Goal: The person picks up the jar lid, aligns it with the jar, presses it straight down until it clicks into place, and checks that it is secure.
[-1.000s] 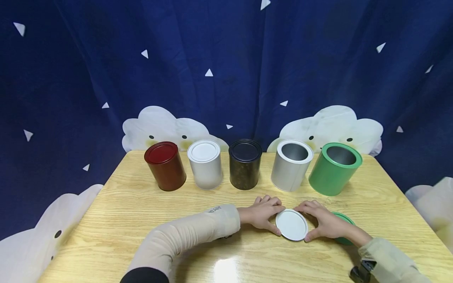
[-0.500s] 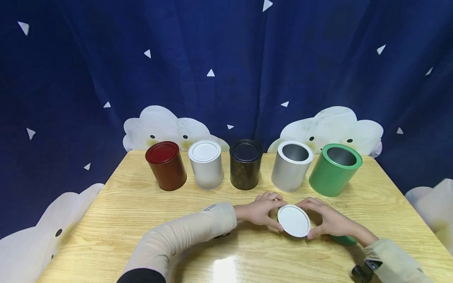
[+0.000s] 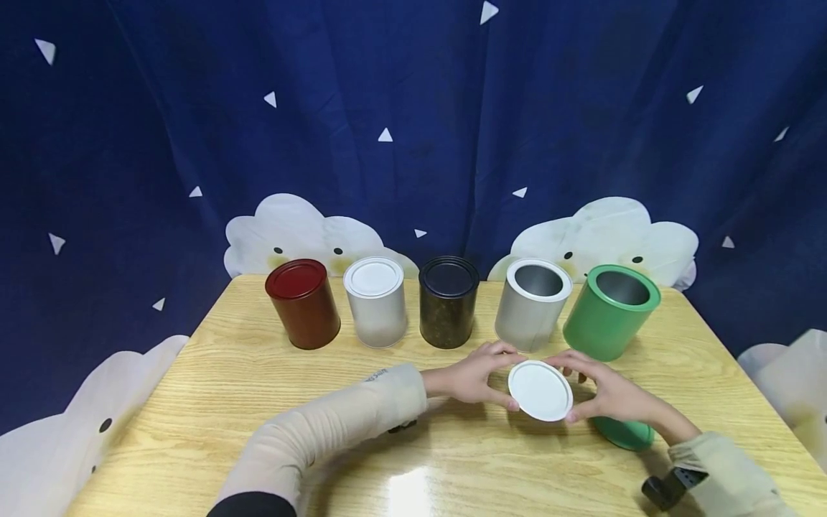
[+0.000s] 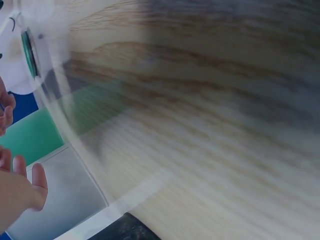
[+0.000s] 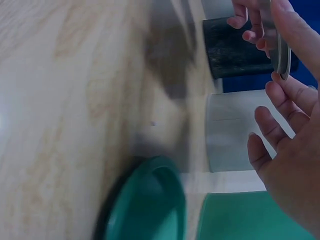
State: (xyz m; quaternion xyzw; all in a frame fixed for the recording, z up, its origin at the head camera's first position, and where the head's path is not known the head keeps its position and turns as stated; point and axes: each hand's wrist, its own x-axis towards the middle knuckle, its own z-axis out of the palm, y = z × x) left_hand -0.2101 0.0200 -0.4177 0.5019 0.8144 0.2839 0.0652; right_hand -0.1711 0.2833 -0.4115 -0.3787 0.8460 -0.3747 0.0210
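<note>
A round white lid [image 3: 540, 390] is held between two hands, tilted toward the head camera and lifted off the table. My left hand [image 3: 477, 376] pinches its left edge between thumb and fingers. On the opposite edge, my right hand [image 3: 610, 393] grips with thumb and fingertips. Seen edge-on in the right wrist view, the lid [image 5: 283, 55] sits between the right thumb and fingers. Just behind the hands stands an uncovered white can [image 3: 531, 316], its grey inside showing. A green lid [image 3: 623, 433] lies on the table below the right hand, partly covered by it.
To the right stands an uncovered green can [image 3: 604, 323]. Lidded cans, one dark red [image 3: 304, 309], one white [image 3: 377, 309] and one black [image 3: 448, 309], complete the row along the back of the wooden table [image 3: 213, 388]. A blue curtain [image 3: 413, 108] hangs behind.
Both hands have raised the white lid from the table and moved it slightly away and to the right, tilting it. More of the green lid's near part shows now. The cans stay put.
</note>
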